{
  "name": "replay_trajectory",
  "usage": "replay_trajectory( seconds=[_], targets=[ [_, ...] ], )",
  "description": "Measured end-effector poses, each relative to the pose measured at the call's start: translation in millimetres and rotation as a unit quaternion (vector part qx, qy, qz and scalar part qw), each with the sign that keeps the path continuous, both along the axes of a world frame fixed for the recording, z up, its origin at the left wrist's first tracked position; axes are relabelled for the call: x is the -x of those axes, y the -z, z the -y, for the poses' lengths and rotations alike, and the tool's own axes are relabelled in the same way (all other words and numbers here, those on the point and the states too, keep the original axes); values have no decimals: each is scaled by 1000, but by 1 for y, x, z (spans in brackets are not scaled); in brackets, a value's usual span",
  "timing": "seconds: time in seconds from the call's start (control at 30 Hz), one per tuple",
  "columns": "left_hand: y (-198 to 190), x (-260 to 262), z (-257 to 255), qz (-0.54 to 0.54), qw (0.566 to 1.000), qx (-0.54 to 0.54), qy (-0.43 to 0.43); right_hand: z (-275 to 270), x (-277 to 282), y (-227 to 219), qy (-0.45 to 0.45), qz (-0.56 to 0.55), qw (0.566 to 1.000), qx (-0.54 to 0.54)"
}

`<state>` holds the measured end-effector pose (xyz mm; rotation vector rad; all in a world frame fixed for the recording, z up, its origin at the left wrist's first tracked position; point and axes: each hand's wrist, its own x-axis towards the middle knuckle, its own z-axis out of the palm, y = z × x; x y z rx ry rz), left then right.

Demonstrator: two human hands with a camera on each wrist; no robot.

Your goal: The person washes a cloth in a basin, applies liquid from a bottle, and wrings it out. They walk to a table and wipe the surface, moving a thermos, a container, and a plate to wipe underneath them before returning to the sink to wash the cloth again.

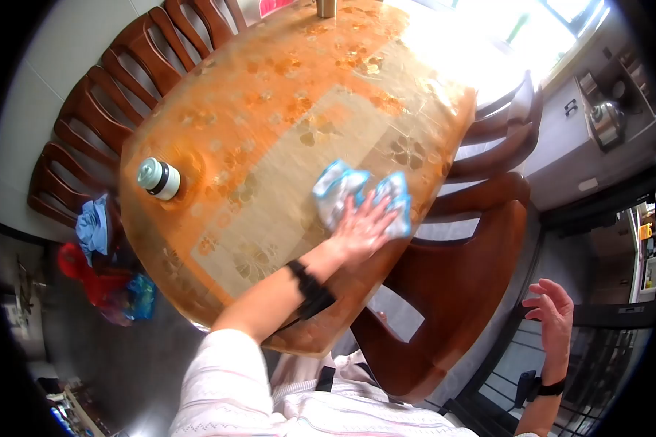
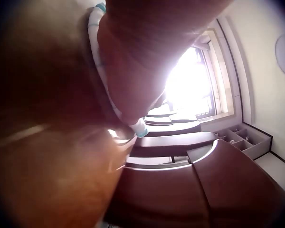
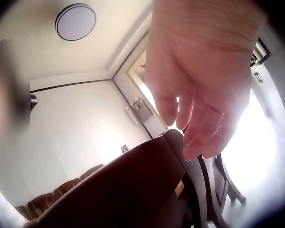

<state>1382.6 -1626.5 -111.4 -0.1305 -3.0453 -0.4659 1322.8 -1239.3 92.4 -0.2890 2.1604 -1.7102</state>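
My left hand [image 1: 364,227] presses with spread fingers on a white cloth with blue edges [image 1: 332,191], which lies bunched on the table near its right edge. From close up, the left wrist view has the palm side of that hand [image 2: 137,61] over the cloth's pale edge [image 2: 141,128]. Off to the right of the table, my right hand [image 1: 552,313] hangs in the air with loosely bent fingers and holds nothing. In the right wrist view this hand [image 3: 204,95] appears above a dark wooden chair [image 3: 128,185].
The table [image 1: 284,160] has a glossy orange, flower-patterned cover. A pale green lidded jar [image 1: 159,179] stands on its left part. Wooden chairs [image 1: 459,284] line both sides. A blue cloth [image 1: 93,226] hangs on a left chair, above red and blue bags [image 1: 102,280].
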Motion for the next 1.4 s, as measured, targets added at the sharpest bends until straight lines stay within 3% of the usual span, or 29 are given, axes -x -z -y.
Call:
replay_trajectory(
  seconds=[0.1, 0.33, 0.43, 0.6, 0.7, 0.8, 0.93, 1.1, 1.2, 1.23, 1.3, 1.4],
  targets=[
    [-7, -29, 43, 58, 997, 42, -3, -4, 5, 2, 2, -9, 1000, -2],
    [-4, 13, 250, 123, 925, 184, -307, -22, -13, -9, 56, -4, 995, -79],
    [-25, 23, 278, 146, 900, 147, -383, -38, -26, -6, 80, 14, 993, -82],
    [-11, 37, 274, 103, 898, 84, -420, -45, -43, -12, 115, 41, 988, -90],
    [-7, 28, 249, 94, 905, 97, -403, -36, -41, -11, 111, 59, 987, -98],
    [-7, -2, 206, 59, 940, 107, -320, -20, -33, -9, 71, 61, 991, -93],
    [0, -80, 132, -19, 964, 100, -244, -2, -9, -9, -18, 53, 996, -73],
    [-20, -189, 10, -12, 962, 66, -265, -3, 22, -12, -132, 37, 990, -25],
    [-30, -223, -53, 20, 952, 17, -306, -32, 27, -12, -156, 40, 987, -23],
    [-13, -238, -66, -6, 951, 16, -308, -50, 27, -10, -126, 33, 991, -26],
    [-6, -252, -92, -37, 941, -10, -337, -85, 34, -4, -157, 32, 987, -5],
    [-1, -277, -129, -58, 942, -24, -330, -149, 37, -3, -118, 43, 992, 4]
  ],
)
